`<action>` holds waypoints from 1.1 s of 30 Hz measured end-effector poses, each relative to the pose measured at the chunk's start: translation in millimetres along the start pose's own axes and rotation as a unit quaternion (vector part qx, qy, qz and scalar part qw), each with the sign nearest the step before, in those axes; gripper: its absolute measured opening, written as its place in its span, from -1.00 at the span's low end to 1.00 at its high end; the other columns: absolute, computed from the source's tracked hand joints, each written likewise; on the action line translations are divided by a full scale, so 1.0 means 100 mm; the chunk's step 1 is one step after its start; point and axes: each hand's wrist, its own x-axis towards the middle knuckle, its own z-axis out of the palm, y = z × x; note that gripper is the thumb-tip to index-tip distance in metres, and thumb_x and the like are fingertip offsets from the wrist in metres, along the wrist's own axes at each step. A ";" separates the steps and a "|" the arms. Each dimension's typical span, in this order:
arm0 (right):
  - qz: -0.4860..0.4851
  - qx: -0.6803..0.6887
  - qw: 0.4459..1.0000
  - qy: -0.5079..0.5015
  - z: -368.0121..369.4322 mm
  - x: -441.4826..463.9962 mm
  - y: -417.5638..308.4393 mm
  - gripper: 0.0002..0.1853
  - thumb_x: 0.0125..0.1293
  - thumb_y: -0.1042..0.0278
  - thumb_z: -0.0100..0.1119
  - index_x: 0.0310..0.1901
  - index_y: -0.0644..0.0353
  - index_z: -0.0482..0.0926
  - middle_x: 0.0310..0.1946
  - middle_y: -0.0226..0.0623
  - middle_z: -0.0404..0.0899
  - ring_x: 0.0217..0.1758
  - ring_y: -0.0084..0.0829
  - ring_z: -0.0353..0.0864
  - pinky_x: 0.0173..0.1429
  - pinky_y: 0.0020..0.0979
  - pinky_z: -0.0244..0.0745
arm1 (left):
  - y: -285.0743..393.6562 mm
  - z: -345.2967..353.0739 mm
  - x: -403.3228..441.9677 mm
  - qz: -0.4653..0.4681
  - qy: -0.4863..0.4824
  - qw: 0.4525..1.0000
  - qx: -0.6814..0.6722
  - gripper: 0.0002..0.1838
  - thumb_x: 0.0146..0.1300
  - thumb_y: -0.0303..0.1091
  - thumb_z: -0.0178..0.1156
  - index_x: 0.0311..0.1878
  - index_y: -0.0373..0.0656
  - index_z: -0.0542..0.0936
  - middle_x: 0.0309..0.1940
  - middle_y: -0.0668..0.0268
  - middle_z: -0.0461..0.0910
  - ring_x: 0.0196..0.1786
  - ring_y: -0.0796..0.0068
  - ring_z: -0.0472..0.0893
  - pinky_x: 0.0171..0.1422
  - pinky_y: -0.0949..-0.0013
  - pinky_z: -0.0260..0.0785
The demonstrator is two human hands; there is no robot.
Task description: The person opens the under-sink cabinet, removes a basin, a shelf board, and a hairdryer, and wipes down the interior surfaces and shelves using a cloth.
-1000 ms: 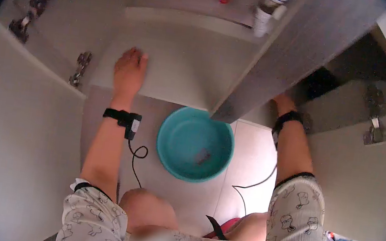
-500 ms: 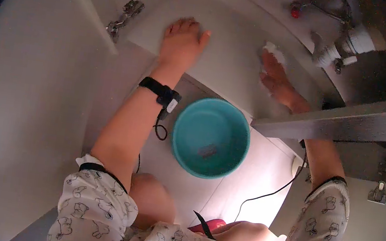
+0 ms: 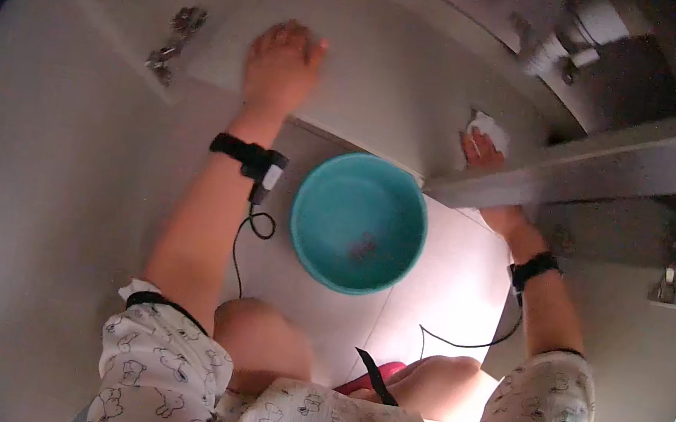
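My left hand (image 3: 283, 69) lies flat on the pale cabinet floor (image 3: 384, 71), fingers spread and nothing in it. Further right, my right hand (image 3: 479, 151) presses a crumpled white cloth (image 3: 492, 130) against that same surface; whether it is fabric or paper I cannot make out. A cabinet post (image 3: 585, 172) hides part of the right hand and wrist. Between my forearms, a round teal basin (image 3: 350, 275) stands on the tiled floor below the cabinet's front edge. A blurred reddish patch shows at its bottom.
A white drain pipe (image 3: 565, 40) stands at the cabinet's upper right. Metal hinges (image 3: 176, 41) mark the left door, with another hinge (image 3: 666, 290) on the right door. A black cable (image 3: 466, 345) trails from my right wristband, and another from the left.
My right hand has drawn back toward me with the white cloth, and the post now covers part of it. The view has shifted slightly; my left hand stays flat on the cabinet floor.
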 end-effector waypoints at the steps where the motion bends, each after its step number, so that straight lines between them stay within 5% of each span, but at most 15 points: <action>1: 0.015 -0.013 1.000 0.014 0.02 -0.24 0.08 -0.44 0.16 0.26 -0.16 0.23 0.21 0.16 0.27 -0.03 0.07 0.33 -0.09 0.05 0.30 -0.17 0.07 | 0.07 -0.07 0.00 0.012 0.004 1.000 -0.013 -0.47 0.27 0.06 -0.21 0.07 -0.14 0.42 0.15 0.25 0.35 0.25 0.26 0.25 0.32 0.15 0.01; 4: 0.230 0.028 0.956 -0.178 -0.11 -0.68 0.17 -0.54 0.15 0.32 -0.13 0.11 0.27 0.31 0.14 0.02 0.28 0.27 -0.07 0.17 0.34 -0.19 0.03 | 0.16 -0.25 -0.03 -0.033 0.002 0.999 -0.043 -0.46 0.27 0.07 -0.22 0.10 -0.14 0.41 0.18 0.27 0.31 0.27 0.27 0.22 0.34 0.18 -0.01; 6: 0.366 0.065 0.913 -0.168 -0.18 -0.61 0.17 -0.58 0.13 0.34 -0.10 0.04 0.33 0.37 0.07 0.07 0.32 0.24 -0.01 0.19 0.34 -0.10 0.01 | 0.16 -0.27 -0.02 -0.051 -0.017 0.997 -0.047 -0.45 0.27 0.08 -0.22 0.12 -0.12 0.38 0.20 0.29 0.29 0.29 0.29 0.20 0.35 0.20 -0.03; 9: 0.343 0.031 0.903 -0.258 -0.15 -0.49 0.20 -0.57 0.11 0.35 -0.08 0.04 0.33 0.38 0.11 0.08 0.29 0.22 0.04 0.20 0.34 -0.04 -0.02 | 0.14 -0.28 0.07 -0.033 -0.002 0.999 -0.041 -0.45 0.27 0.08 -0.21 0.14 -0.11 0.37 0.20 0.30 0.29 0.30 0.31 0.19 0.35 0.19 -0.03; 11: 0.229 0.090 0.969 0.038 0.01 -0.49 0.00 -0.54 0.12 0.35 -0.08 0.09 0.31 0.35 0.16 0.07 0.24 0.25 0.00 0.18 0.34 -0.06 -0.02 | 0.14 -0.39 0.11 -0.050 -0.023 0.998 -0.041 -0.45 0.27 0.08 -0.20 0.14 -0.11 0.36 0.21 0.30 0.29 0.30 0.32 0.18 0.35 0.19 -0.03; 14: 0.170 0.179 0.968 0.036 -0.24 -0.13 -0.06 -0.53 0.16 0.35 -0.11 0.14 0.28 0.31 0.20 0.05 0.20 0.28 0.00 0.12 0.36 -0.08 -0.07 | 0.08 -0.29 0.09 -0.050 -0.012 0.998 -0.031 -0.45 0.26 0.08 -0.19 0.15 -0.11 0.35 0.21 0.30 0.29 0.30 0.32 0.18 0.35 0.19 -0.02; 17: 0.022 0.141 0.989 0.047 -0.35 0.19 0.15 -0.44 0.26 0.28 -0.17 0.27 0.30 0.07 0.31 -0.01 0.01 0.39 -0.14 -0.08 0.40 -0.26 -0.14 | 0.06 -0.34 0.09 -0.035 0.027 0.999 -0.006 -0.44 0.26 0.09 -0.19 0.16 -0.12 0.34 0.20 0.28 0.30 0.29 0.28 0.20 0.34 0.18 -0.01; 23: 0.168 0.117 0.979 0.006 -0.32 0.39 0.77 -0.48 0.26 0.29 -0.17 0.24 0.29 0.12 0.28 -0.01 0.06 0.37 -0.12 -0.03 0.38 -0.22 -0.09 | -0.06 -0.17 0.06 -0.041 0.025 0.997 -0.060 -0.43 0.26 0.09 -0.19 0.14 -0.15 0.35 0.19 0.25 0.31 0.27 0.24 0.24 0.32 0.16 0.03; 33: 0.360 0.079 0.926 -0.085 -0.29 -0.05 0.48 -0.54 0.27 0.31 -0.18 0.19 0.25 0.22 0.24 0.00 0.15 0.34 -0.10 0.04 0.35 -0.15 -0.02 | -0.04 -0.16 -0.05 -0.037 0.031 0.996 -0.082 -0.48 0.25 0.07 -0.16 0.11 -0.09 0.39 0.20 0.28 0.30 0.28 0.24 0.23 0.31 0.16 0.04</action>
